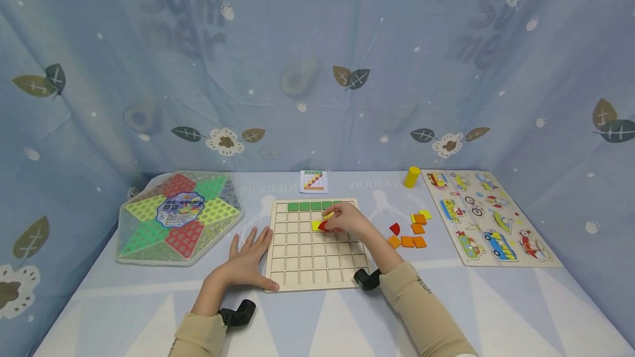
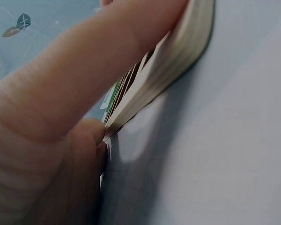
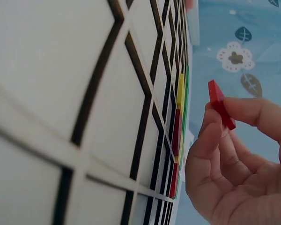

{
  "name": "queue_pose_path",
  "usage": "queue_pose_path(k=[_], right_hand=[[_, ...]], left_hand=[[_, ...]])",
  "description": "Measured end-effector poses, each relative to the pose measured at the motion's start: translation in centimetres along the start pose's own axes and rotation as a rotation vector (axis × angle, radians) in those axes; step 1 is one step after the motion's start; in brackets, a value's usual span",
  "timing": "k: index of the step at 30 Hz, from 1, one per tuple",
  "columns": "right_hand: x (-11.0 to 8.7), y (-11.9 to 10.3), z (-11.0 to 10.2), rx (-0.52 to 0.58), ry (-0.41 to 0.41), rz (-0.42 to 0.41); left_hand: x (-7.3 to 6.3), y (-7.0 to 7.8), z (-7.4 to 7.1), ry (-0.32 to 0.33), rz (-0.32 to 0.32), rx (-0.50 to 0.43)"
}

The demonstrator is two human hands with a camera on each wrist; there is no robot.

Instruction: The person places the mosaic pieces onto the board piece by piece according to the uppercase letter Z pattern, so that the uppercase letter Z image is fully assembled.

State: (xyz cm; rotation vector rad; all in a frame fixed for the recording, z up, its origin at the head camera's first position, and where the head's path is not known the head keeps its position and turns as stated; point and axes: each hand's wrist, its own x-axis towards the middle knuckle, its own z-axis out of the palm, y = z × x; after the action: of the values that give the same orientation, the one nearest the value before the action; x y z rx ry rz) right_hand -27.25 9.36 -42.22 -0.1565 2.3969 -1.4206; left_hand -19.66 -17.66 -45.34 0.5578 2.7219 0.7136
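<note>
Red piece (image 3: 220, 105): over the board, tilted, not touching it.
Right hand (image 1: 348, 219): grip pinches that piece (I'd level it before lowering).
Board (image 1: 305, 263): square the piece to its cell, then press lightly.
Left hand (image 1: 246, 263): fingers spread, touching board's left edge; useful brace.
Pattern card (image 1: 313, 182): behind board; worth checking orientation against.

At the far left I see a flat hexagonal box (image 1: 179, 208), its top showing a red, green and yellow star with a blue label. Over on the right, a yellow cylinder (image 1: 412, 177) stands just beside the corner of a pale board of colourful vehicle pictures (image 1: 483, 225). Behind, I have a blue fabric curtain (image 1: 317, 43) printed with leaves and white flowers; beneath, a pale blue-and-white patterned tablecloth (image 1: 292, 324).
</note>
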Motion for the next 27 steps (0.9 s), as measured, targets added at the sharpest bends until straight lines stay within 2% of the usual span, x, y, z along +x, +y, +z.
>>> queue_pose_path(k=[3,8,15,17,23,27], right_hand=[[0.1,0.0,0.4,-0.005,-0.007,0.018],[-0.1,-0.4,0.9,-0.022,0.031,0.019],[-0.3,-0.8,1.6,-0.122,0.017,-0.014],[-0.3,-0.7,1.8,-0.169,0.022,-0.026],[0.4,-0.5,2.4,-0.418,0.082,-0.077],[0.4,-0.6,2.6,-0.476,0.078,-0.095]], left_hand=[[0.0,-0.1,0.1,-0.002,0.0,0.0],[0.0,-0.2,0.1,-0.001,0.001,0.007],[0.2,-0.2,0.2,0.005,-0.003,0.011],[0.2,-0.3,0.2,0.006,-0.004,0.013],[0.1,-0.2,0.1,0.005,0.005,0.006],[0.0,-0.1,0.1,0.001,0.006,-0.001]])
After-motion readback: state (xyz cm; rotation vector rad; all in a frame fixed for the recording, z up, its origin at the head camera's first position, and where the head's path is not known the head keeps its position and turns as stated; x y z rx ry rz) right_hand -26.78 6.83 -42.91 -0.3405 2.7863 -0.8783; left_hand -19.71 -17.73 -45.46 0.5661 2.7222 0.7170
